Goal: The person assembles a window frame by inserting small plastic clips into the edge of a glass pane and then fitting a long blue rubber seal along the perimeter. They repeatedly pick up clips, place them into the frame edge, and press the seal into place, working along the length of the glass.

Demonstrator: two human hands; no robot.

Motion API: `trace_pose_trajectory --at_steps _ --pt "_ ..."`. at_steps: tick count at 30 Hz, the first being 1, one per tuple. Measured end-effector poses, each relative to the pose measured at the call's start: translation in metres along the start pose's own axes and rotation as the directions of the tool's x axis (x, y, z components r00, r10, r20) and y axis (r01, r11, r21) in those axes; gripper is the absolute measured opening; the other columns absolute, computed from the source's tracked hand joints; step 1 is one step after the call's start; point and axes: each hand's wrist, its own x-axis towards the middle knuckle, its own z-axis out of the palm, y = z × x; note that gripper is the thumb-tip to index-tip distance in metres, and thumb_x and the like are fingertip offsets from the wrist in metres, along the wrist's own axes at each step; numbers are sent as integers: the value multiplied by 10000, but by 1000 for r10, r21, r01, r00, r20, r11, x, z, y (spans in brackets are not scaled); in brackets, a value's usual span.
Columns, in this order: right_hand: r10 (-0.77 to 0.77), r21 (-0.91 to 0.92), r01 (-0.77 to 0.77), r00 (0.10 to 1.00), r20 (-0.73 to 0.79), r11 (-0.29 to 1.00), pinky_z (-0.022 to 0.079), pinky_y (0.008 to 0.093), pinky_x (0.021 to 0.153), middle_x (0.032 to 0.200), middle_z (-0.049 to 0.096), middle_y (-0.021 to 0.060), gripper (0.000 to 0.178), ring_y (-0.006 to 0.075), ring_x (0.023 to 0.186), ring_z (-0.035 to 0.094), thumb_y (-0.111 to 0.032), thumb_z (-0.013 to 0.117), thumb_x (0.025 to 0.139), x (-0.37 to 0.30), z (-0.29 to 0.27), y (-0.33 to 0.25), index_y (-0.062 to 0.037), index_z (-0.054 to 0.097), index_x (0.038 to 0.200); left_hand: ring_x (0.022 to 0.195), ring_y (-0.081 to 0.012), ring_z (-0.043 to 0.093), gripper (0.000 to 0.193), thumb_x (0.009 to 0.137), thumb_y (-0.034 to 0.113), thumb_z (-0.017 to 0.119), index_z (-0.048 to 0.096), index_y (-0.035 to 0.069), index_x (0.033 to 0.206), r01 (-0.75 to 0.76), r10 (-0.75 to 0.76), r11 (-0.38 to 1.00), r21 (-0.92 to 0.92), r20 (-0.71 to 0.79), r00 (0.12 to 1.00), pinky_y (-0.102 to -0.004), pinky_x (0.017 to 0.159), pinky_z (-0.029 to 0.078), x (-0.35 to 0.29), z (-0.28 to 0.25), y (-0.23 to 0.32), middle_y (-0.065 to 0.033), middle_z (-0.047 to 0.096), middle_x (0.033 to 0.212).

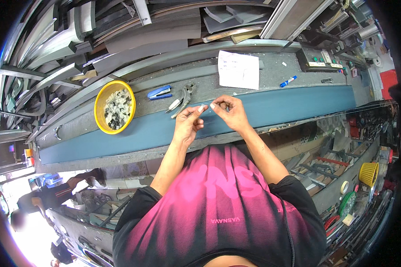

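My left hand (190, 124) is closed in a pinch, with a small pale, see-through piece (205, 106) at its thumb and fingertips. Right beside it, my right hand (232, 114) pinches too; what lies between its fingertips is too small to make out. Both hands are above a long blue-grey strip (280, 103) lying along the workbench. Just left of my left hand are pliers (182, 99) with pale handles. Farther left lie a blue stapler (159, 92) and a yellow basin (98, 111) with many small black and clear pieces in it.
A white paper sheet (239, 71) and a blue marker (288, 81) lie on the bench beyond my hands. A control box (318, 60) with green buttons stands at the far right. Metal profiles (67, 58) crowd the back left. Another person (44, 198) is at the lower left.
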Motion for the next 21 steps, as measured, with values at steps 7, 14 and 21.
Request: trace_pose_trajectory --at_steps 7,14,21 --pt "-349 -142 338 935 -61 930 534 378 906 975 701 83 140 249 974 681 -98 883 870 8 10 -22 -36 785 947 670 -29 577 120 1050 132 832 815 142 1169 75 -61 966 -247 63 996 -219 602 508 3 -6 5 -44 812 1369" --pt "-354 -164 334 929 -109 928 544 410 917 1028 703 83 151 286 1026 687 -114 887 824 16 11 -29 -61 794 931 660 -18 559 136 1061 113 815 812 160 1188 118 -82 951 -285 136 987 -212 586 480 13 -12 8 -14 790 1408" --pt "-352 -149 338 933 -78 929 547 407 929 1038 703 89 150 289 1042 696 -134 887 835 19 12 -25 -63 794 929 656 -17 557 219 1076 116 801 783 165 1289 137 -102 947 -292 130 986 -210 578 473 14 -15 6 3 791 1385"
